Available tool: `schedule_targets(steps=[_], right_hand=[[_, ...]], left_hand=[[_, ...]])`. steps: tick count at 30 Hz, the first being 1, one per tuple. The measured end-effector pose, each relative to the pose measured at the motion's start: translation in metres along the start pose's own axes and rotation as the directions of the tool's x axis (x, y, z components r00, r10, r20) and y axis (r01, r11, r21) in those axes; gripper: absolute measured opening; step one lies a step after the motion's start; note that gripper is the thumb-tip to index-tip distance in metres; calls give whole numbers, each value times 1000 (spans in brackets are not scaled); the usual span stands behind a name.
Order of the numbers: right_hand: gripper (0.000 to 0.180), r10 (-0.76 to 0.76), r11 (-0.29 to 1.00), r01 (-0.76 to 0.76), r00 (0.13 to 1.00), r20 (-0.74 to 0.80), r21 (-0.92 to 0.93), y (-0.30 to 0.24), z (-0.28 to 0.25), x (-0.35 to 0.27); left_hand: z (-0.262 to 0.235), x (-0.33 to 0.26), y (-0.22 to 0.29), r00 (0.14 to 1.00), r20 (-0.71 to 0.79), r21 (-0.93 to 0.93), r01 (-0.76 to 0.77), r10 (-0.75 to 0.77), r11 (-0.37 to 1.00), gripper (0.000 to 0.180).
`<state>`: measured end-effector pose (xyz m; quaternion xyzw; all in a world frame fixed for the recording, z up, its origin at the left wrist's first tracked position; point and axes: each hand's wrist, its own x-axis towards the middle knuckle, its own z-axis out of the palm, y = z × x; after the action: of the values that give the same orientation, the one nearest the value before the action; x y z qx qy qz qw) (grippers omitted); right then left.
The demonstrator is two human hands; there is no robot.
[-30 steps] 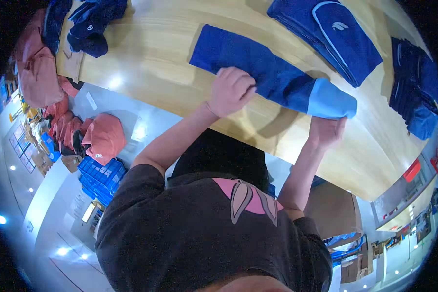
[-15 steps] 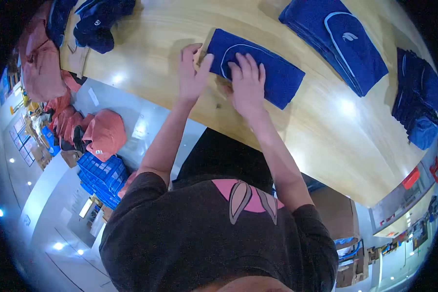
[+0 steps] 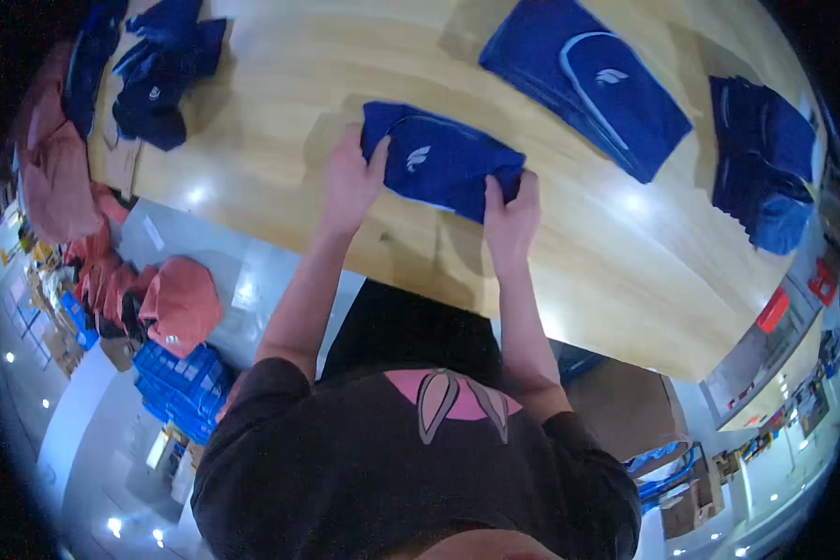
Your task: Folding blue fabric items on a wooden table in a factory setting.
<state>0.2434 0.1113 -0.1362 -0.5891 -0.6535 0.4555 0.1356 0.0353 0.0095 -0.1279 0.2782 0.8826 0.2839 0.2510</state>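
Note:
A folded blue garment [image 3: 443, 159] with a pale emblem on its face is held between my two hands, just over the wooden table [image 3: 289, 84]. My left hand [image 3: 353, 182] grips its left end, thumb on top and fingers hidden behind. At the right end my right hand [image 3: 513, 219] pinches the cloth the same way, bunching the corner under the thumb. To the far right lies a stack of folded blue garments [image 3: 569, 84], the top one showing a pale curved trim and a similar emblem.
Crumpled dark blue garments [image 3: 173, 79] lie at the table's far left. Another dark blue pile [image 3: 761, 154] sits near the right edge. Salmon-coloured cloth [image 3: 56, 177] hangs by the left edge; salmon bundles [image 3: 182, 303] and blue crates [image 3: 182, 383] stand below. A cardboard box [image 3: 621, 401] is under the table.
Earlier my right hand lay flat on the garment and my left was raised open beside it. Now both grip its ends, and the garment's emblem shows. The view has shifted slightly.

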Motion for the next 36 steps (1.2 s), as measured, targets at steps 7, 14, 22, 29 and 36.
schedule_targets(steps=[7, 14, 22, 29, 36], right_hand=[[22, 23, 948, 97, 929, -370, 302, -60, -106, 7], [26, -59, 901, 284, 831, -553, 330, -66, -171, 84], [41, -251, 968, 210, 826, -506, -137, 13, -171, 128], [59, -529, 680, 264, 823, -207, -684, -5, -129, 148], [57, -400, 747, 216, 901, -167, -628, 3, -119, 151]], left_hand=[[-31, 13, 119, 977, -177, -391, -178, 116, 903, 26], [34, 101, 196, 852, -202, -388, -523, 483, 759, 35], [99, 129, 172, 944, 61, 26, -327, 325, 945, 46], [111, 132, 193, 763, -24, 198, -630, 646, 751, 45], [106, 138, 180, 543, -131, 338, -762, 829, 552, 46]])
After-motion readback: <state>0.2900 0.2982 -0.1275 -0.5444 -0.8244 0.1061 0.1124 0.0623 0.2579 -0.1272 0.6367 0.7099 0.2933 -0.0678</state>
